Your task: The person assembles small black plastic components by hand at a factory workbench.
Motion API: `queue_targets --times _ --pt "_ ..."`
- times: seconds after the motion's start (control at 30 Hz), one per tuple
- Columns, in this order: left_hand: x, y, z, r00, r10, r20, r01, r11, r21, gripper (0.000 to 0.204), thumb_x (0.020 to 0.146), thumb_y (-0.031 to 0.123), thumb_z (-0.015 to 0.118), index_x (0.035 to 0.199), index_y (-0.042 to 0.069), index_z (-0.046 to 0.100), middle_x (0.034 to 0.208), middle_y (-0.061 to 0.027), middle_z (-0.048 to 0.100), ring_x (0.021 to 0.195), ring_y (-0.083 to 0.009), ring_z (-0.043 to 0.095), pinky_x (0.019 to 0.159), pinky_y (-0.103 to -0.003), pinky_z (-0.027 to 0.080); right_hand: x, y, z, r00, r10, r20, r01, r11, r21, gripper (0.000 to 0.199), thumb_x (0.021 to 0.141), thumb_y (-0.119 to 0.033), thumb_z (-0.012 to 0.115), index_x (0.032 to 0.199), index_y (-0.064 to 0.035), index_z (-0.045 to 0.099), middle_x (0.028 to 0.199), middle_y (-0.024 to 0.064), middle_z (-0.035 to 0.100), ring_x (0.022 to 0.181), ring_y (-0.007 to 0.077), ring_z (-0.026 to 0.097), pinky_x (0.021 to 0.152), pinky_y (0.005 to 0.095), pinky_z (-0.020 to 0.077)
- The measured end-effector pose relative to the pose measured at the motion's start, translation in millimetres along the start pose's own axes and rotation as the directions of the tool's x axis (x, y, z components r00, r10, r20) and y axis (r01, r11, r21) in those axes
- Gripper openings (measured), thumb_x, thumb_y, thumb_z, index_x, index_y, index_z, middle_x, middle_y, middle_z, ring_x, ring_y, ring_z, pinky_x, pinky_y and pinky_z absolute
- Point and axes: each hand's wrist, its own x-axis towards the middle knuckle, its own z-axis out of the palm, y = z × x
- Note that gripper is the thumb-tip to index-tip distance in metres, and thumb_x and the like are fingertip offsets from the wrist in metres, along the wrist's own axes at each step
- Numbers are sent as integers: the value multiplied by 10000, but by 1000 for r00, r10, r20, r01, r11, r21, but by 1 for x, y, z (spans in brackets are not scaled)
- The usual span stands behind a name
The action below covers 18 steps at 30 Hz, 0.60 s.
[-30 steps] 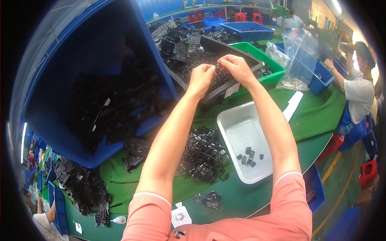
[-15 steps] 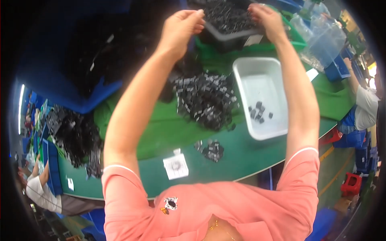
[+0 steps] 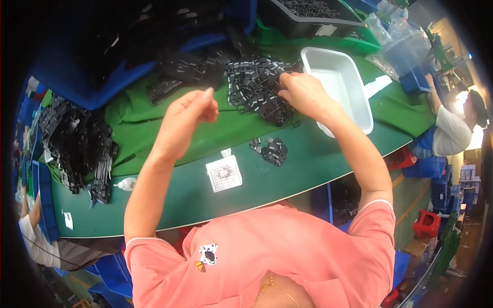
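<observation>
My left hand (image 3: 190, 115) hovers over the green cloth, its thumb and fingers drawn together. Whatever may be between them is too small to make out. Fingers bent and closed, my right hand (image 3: 303, 93) hangs at the right edge of a heap of small black plastic parts (image 3: 251, 84); its fingertips hide anything in them. Just beyond that hand stands a white plastic tray (image 3: 365, 119), partly covered by my wrist. A smaller cluster of black pieces (image 3: 275, 151) lies nearer to me, beside a white gridded card (image 3: 224, 174).
At the far left is a big blue bin (image 3: 92, 97) full of black parts. More black strips (image 3: 82, 138) pile up on the left. A black crate (image 3: 308, 26) of small dark pieces sits at the back. Co-workers (image 3: 452, 131) are at both sides. A small white bottle (image 3: 126, 184) lies near my left forearm.
Both hands have come back toward me from the black crate: the left to above the cloth, the right to the edge of the black heap.
</observation>
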Motion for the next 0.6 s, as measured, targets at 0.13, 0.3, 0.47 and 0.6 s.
queue_targets --times 0.13,0.3,0.47,0.6 --pt "-15 -14 5 997 -32 70 31 999 10 309 859 330 496 743 49 549 693 -2 535 678 -75 476 675 -215 388 -3 -3 -12 991 118 63 -129 970 206 164 712 -101 588 837 4 577 760 170 603 721 300 582 643 353 445" --pt "-21 -27 16 989 -45 138 48 999 -17 292 869 308 488 741 52 542 698 -3 530 669 -78 479 664 -212 398 -20 6 -26 960 269 -79 -206 868 451 171 735 -120 594 852 5 600 736 113 612 683 186 580 645 284 449" --pt "-13 -33 42 973 -99 210 107 994 -25 263 870 292 495 760 56 534 714 -1 529 666 -78 483 650 -214 411 -28 -4 -19 877 293 -380 -35 828 559 149 751 -120 602 826 8 598 774 81 616 711 130 567 636 256 444" --pt "0 -41 58 979 -66 193 87 991 -102 296 864 312 491 768 38 550 696 -12 540 639 -80 490 626 -214 412 -24 -6 -10 853 207 -479 5 915 403 140 757 -117 594 816 9 587 757 86 609 685 122 553 594 258 431"
